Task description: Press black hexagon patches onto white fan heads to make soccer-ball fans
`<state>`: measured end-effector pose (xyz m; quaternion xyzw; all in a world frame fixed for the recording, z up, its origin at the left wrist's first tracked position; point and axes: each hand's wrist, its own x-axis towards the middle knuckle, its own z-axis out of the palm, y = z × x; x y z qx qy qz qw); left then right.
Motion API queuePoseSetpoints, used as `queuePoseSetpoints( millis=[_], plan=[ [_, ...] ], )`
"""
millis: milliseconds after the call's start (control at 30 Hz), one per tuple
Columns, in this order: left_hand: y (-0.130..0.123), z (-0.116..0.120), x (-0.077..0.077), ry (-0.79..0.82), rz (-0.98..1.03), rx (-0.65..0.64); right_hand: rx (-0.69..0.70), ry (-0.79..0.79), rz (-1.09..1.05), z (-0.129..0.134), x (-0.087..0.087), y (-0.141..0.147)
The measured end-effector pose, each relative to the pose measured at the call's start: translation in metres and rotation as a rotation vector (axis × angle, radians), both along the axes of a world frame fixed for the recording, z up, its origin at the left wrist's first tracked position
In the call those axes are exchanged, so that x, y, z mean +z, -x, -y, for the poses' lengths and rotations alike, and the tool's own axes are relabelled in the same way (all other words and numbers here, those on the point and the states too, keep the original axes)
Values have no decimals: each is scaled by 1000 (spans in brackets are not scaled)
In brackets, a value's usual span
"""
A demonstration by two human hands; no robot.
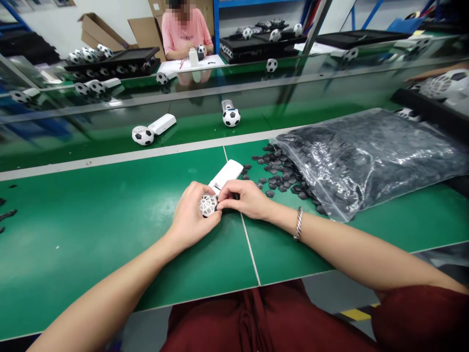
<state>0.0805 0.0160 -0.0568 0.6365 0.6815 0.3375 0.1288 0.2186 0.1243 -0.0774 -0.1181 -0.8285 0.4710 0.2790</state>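
One white ball (208, 206), at the desk (91, 234), handle (229, 173) pointing far right, pinched by the left hand (191, 211), apparently to steady it for the right hand (246, 197), whose grip closes at its right edge, contents indiscernible; black pieces (280, 171) right, seemingly for easy reach.

Lattice ball (208, 205) partly hidden by left hand (190, 211); right hand (248, 198) pinch unclear; black tray (425, 106) cut off right
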Motion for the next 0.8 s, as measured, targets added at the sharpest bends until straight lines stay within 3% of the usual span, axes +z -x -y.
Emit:
queuePoseSetpoints(
  millis=[133,200,300,367,500,567,633,800],
  plan=[
    [-2,1,0,-28,18,-3,-60,4,66,-2,-1,4],
    [1,-1,-1,-3,161,11,-67,34,60,-3,1,4],
    [16,-9,0,73,797,156,-79,40,-15,-5,6,-2],
    [31,-17,2,79,1180,290,-104,-37,-31,-6,8,-10],
    [62,-25,5,-19,1548,470,-84,-184,52,-7,7,-20],
    [72,-25,7,-92,1585,506,-44,-209,88,-7,4,-21],
    [81,-24,11,-151,1500,510,-4,-222,120,-5,1,-20],
    [113,-45,37,-300,1096,538,77,-242,215,-4,-6,-19]
  ],
)
